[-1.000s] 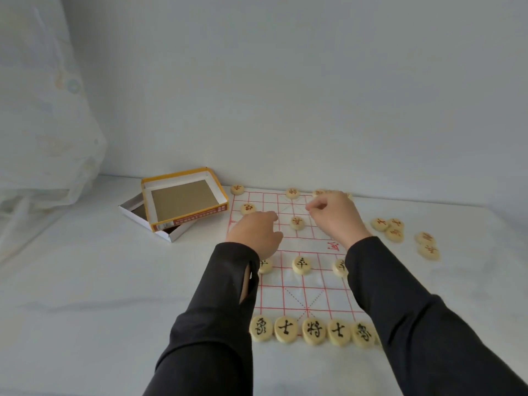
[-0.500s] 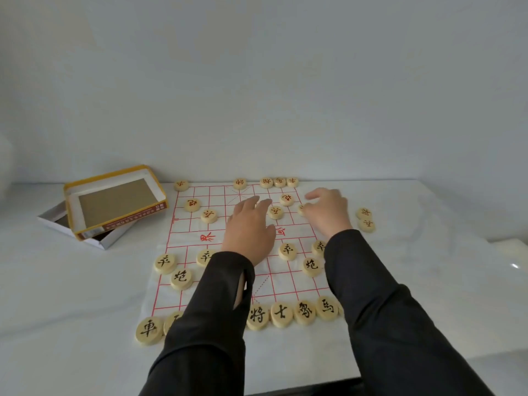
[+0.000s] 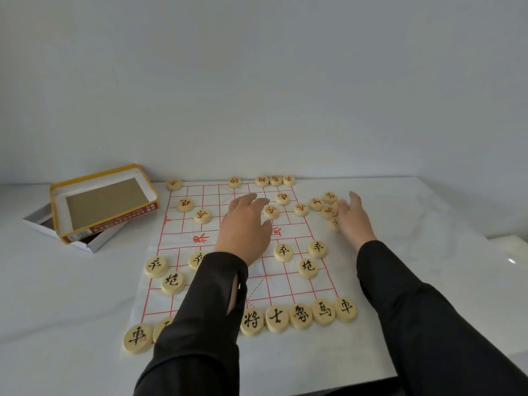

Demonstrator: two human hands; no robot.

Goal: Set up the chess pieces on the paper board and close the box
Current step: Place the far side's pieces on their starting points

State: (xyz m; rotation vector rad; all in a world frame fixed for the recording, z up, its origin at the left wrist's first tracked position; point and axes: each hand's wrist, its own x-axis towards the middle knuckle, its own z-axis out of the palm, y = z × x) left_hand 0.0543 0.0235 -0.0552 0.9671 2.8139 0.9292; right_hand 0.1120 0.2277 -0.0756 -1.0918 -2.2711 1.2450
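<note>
Open box (image 3: pixel 114 224) sits on the bench (image 3: pixel 71 295), at 10 o'clock off the paper board (image 3: pixel 183 232). Its yellow-rimmed lid lies skewed across the white base (image 3: pixel 37 221), brown card showing inside. Black pieces (image 3: pixel 300 317) line the board's 6 o'clock edge, red pieces (image 3: pixel 275 180) the 12 o'clock edge.

Left hand (image 3: pixel 245 227) is palm-down over board centre, fingers (image 3: pixel 251 200) spread and slack, gripping nothing. Can't tell if it touches the paper.

Right hand (image 3: pixel 353 221) is off the board at 2 o'clock, fingers (image 3: pixel 354 198) straight and released, thumb side against the loose red pieces (image 3: pixel 316 204).

black-lettered pieces (image 3: pixel 308 267): 13 visible | red-lettered pieces (image 3: pixel 185 205): at least 14 | paper board (image 3: pixel 285 284): 1 | box lid (image 3: pixel 114 170): 1 | box base (image 3: pixel 35 222): 1
</note>
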